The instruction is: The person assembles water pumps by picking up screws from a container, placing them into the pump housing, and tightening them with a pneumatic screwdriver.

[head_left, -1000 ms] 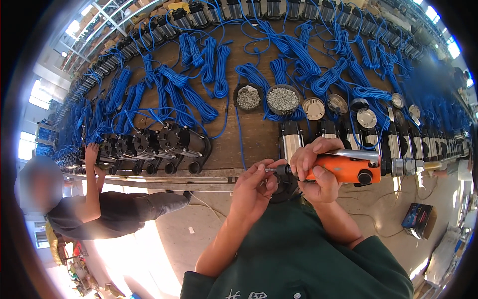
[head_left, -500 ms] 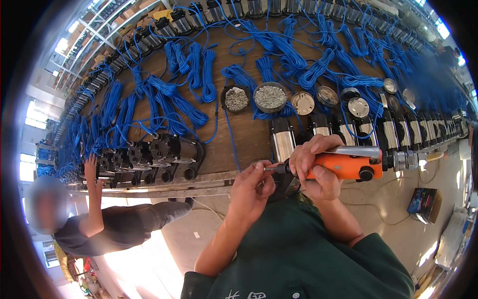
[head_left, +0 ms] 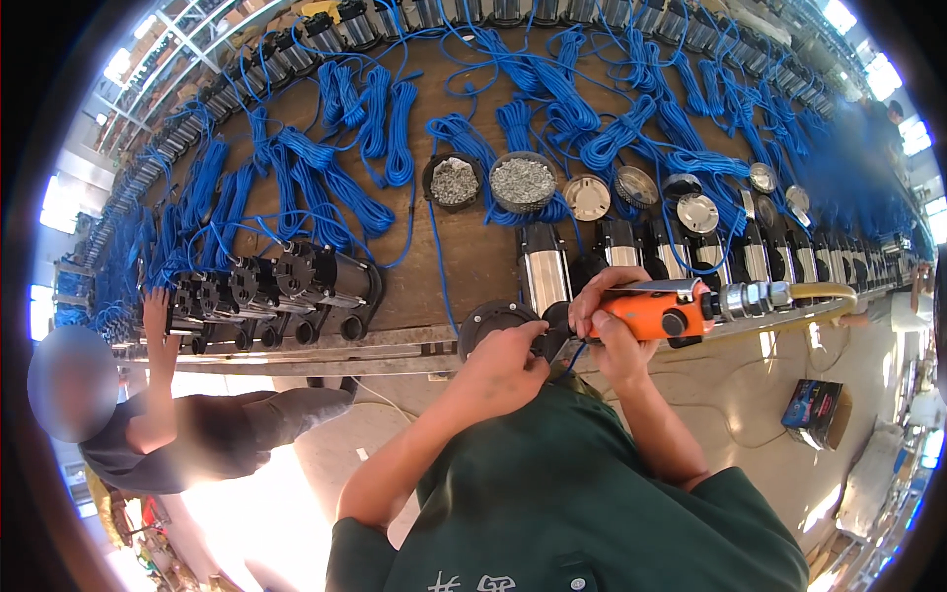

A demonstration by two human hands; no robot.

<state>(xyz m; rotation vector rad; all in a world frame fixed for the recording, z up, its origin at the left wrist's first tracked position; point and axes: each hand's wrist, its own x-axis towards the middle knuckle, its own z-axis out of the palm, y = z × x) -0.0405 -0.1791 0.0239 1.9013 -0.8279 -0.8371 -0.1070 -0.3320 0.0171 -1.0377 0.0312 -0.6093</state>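
Note:
My right hand [head_left: 610,331] grips an orange air screwdriver [head_left: 659,314], which lies level and points left, with a hose fitting at its right end. At the screwdriver's front, my left hand [head_left: 501,367] has its fingers drawn together against a black round flanged part [head_left: 483,322] at the table's near edge. Anything between those fingers is hidden, and so is the bit's tip. Just beyond stands a pump with a bright steel body [head_left: 545,281]. Farther back, two round bowls hold small metal screws: a dark bowl [head_left: 426,184] and a wider bowl [head_left: 523,206].
Silver round covers [head_left: 587,198] lie right of the bowls. Pumps [head_left: 316,281] line the table's left and right sides, and bundled blue cables [head_left: 400,138] cover its far part. At left a co-worker [head_left: 222,424] reaches toward cables. An air hose [head_left: 824,288] trails right.
My left hand has gone from the screwdriver's tip down to the black flanged part. The screwdriver has come along, slightly left. The whole view has shifted a little.

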